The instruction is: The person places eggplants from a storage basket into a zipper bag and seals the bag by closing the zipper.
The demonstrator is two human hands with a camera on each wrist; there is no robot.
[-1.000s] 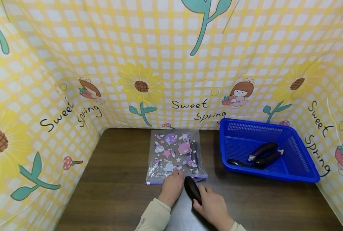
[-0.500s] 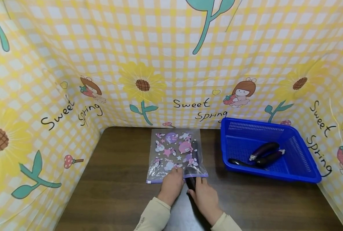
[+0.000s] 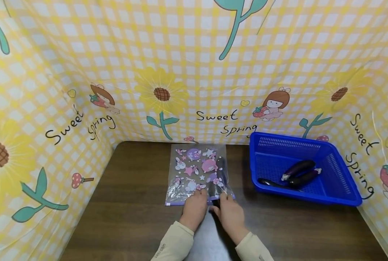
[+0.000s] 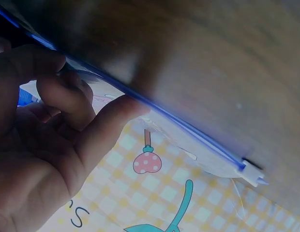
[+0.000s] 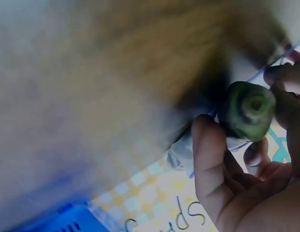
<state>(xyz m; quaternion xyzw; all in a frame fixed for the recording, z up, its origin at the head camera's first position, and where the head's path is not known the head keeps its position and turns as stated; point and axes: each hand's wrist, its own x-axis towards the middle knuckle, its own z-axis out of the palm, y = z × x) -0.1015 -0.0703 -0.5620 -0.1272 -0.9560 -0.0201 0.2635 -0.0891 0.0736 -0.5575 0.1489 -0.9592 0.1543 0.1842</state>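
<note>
A clear zip bag [image 3: 190,177] printed with pink and purple cartoons lies flat on the table, its purple-edged mouth facing me. My left hand [image 3: 194,209] pinches that mouth edge near its middle; in the left wrist view the white slider [image 4: 251,172] sits at one end of the strip. My right hand [image 3: 232,216] grips an eggplant [image 5: 249,110] by its green stem end, thumb and fingers around it. Most of this eggplant is inside the bag's right side. Dark shapes show through the plastic there, though their outlines are hard to separate.
To the right of the bag stands a blue plastic basket [image 3: 253,170] with 3 eggplants [image 3: 299,169] in it. Behind the brown wooden table [image 3: 131,188] and along both sides hangs a yellow checked cloth [image 3: 194,83].
My right hand has moved forward and pushed the eggplant through the bag's mouth, from outside it to mostly inside. My left hand stays at the bag's edge.
</note>
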